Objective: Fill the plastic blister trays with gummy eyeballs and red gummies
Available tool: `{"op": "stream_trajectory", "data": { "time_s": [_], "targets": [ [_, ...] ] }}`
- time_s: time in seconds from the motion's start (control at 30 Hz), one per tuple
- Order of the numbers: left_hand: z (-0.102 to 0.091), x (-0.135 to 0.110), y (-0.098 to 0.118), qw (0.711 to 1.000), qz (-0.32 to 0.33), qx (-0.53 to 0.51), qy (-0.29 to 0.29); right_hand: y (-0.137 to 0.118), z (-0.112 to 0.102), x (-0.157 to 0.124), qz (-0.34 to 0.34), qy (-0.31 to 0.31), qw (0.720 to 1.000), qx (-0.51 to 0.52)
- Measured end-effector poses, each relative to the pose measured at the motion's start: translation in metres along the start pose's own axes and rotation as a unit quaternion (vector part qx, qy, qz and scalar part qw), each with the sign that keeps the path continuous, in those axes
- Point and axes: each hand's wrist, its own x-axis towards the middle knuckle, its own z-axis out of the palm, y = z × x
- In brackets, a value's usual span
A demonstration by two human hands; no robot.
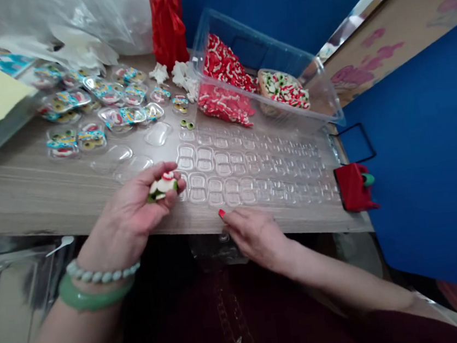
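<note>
Clasped loosely round candies [163, 186] with left hand [136, 209], palm up, at near-left corner of the cup rows [230, 163]. Bunched at the fingertips with right hand [256, 235], just in front of near row, closer to its cups; cannot tell if pinching anything, red tip maybe nail or candy. From right fingertips to candies: left along near row, slightly away. Long axis of cup rows: left to right. At their far-left corner, green eye candies [190, 125]. Behind them, clear bin [328, 88].
</note>
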Motion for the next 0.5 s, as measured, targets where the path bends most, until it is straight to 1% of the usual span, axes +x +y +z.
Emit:
{"op": "stream_trajectory", "data": {
  "time_s": [0.03, 0.1, 0.17, 0.23, 0.33, 0.4, 0.43, 0.5],
  "targets": [
    [-0.004, -0.006, -0.01, 1.0, -0.005, 0.0, 0.004, -0.002, 0.011, -0.011, 0.005, 0.01, 1.0, -0.014],
    [-0.012, -0.015, -0.029, 0.999, -0.016, -0.019, 0.029, -0.004, 0.031, -0.019, 0.023, 0.04, 0.998, -0.033],
    [-0.018, -0.021, -0.044, 0.997, -0.034, -0.045, 0.053, -0.004, 0.044, -0.015, 0.044, 0.069, 0.996, -0.044],
    [-0.023, -0.026, -0.054, 0.995, -0.052, -0.058, 0.068, -0.003, 0.052, -0.008, 0.063, 0.096, 0.992, -0.05],
    [-0.028, -0.032, -0.062, 0.993, -0.059, -0.063, 0.078, -0.001, 0.058, -0.001, 0.093, 0.129, 0.986, -0.038],
    [-0.029, -0.035, -0.065, 0.993, -0.054, -0.076, 0.072, 0.001, 0.059, -0.002, 0.111, 0.145, 0.983, -0.016],
    [-0.03, -0.036, -0.065, 0.993, -0.05, -0.085, 0.066, 0.002, 0.057, -0.002, 0.114, 0.152, 0.982, 0.003],
    [-0.029, -0.036, -0.065, 0.993, -0.041, -0.098, 0.055, 0.004, 0.048, -0.001, 0.099, 0.166, 0.979, 0.062]
  ]
}}
